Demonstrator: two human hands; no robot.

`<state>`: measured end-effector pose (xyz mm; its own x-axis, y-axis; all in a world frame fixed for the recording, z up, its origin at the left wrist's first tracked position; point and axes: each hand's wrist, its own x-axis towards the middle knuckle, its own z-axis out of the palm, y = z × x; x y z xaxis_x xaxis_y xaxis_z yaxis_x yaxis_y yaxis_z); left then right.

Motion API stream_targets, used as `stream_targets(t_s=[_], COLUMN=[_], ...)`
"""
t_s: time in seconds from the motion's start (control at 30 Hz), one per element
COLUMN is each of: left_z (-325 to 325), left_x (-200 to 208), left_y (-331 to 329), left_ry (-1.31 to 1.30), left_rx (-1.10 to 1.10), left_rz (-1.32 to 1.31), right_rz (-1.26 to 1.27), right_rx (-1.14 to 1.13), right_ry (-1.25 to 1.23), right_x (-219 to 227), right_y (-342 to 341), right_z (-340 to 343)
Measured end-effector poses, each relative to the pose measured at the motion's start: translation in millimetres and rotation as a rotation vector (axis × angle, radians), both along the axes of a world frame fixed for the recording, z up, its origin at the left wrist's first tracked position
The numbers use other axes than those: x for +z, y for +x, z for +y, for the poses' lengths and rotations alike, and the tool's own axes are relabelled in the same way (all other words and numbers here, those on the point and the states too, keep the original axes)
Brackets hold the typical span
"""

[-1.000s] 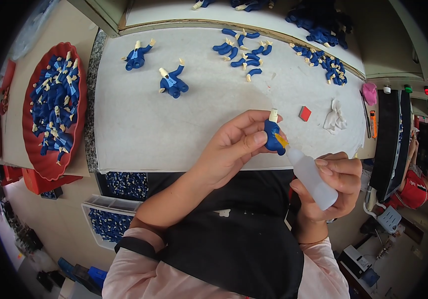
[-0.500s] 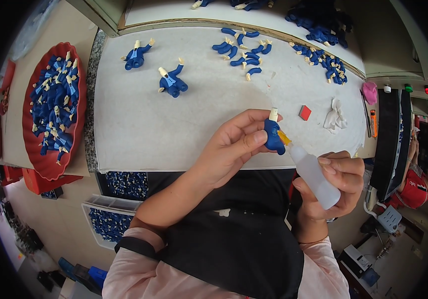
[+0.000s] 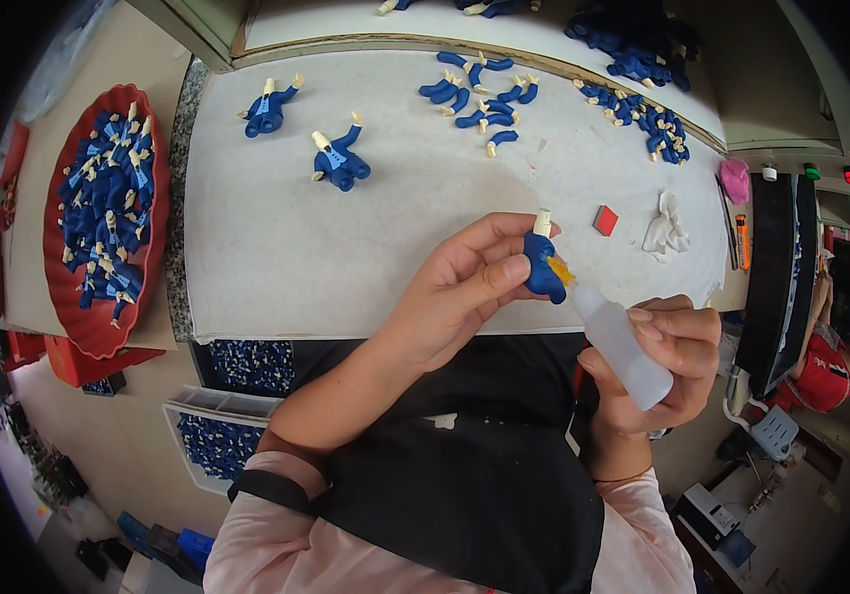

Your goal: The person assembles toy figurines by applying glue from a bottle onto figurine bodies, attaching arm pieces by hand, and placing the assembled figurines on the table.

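Observation:
Between the thumb and fingers of my left hand (image 3: 470,277) is a blue figurine body (image 3: 543,267) with a cream neck pointing up. My right hand (image 3: 667,356) is closed around a translucent white squeeze bottle (image 3: 625,346), tilted so its yellow nozzle (image 3: 561,270) meets the right side of the body. Whether any liquid comes out I cannot tell. Two figurine bodies, one (image 3: 340,161) nearer and one (image 3: 267,107) farther left, stand on the white-covered table (image 3: 277,247), each with a raised arm. Loose blue arms (image 3: 489,121) with cream hands lie at the back.
A red scalloped tray (image 3: 100,332) heaped with figurines is at the left. A small red block (image 3: 605,220), a crumpled white tissue (image 3: 665,230) and a pile of small parts (image 3: 658,134) lie to the right. A shelf edge (image 3: 504,45) runs behind. Another person (image 3: 826,366) sits far right.
My hands, the figurine body and the bottle have shifted very slightly up and left. The nozzle stays against the body.

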<state>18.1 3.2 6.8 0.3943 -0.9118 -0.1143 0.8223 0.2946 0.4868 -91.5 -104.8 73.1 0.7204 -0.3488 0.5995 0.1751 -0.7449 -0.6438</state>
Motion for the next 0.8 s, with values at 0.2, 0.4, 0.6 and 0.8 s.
stream_targets(t_s=[0.2,0.4,0.6,0.8], left_z=[-2.9,-1.7,0.4,-3.1], left_x=[2.2,0.2,-5.8,-3.5], left_y=[0.4,1.2,1.7,-0.9], left_ry=[0.004,-0.068,-0.057,-0.055], left_rx=[0.007,0.027,0.051,0.062], left_rz=[-0.002,0.018,0.001,0.000], right_rz=[-0.008,-0.131,0.220,0.461], right_rx=[-0.002,-0.047,-0.178,-0.512], right_ry=[0.005,0.321,0.607,-0.263], right_x=[2.1,0.2,-21.1,-44.6], right_y=[-6.3,-18.1,5.5,42.1], right_z=[-5.8,-39.9,-111.7,-139.3])
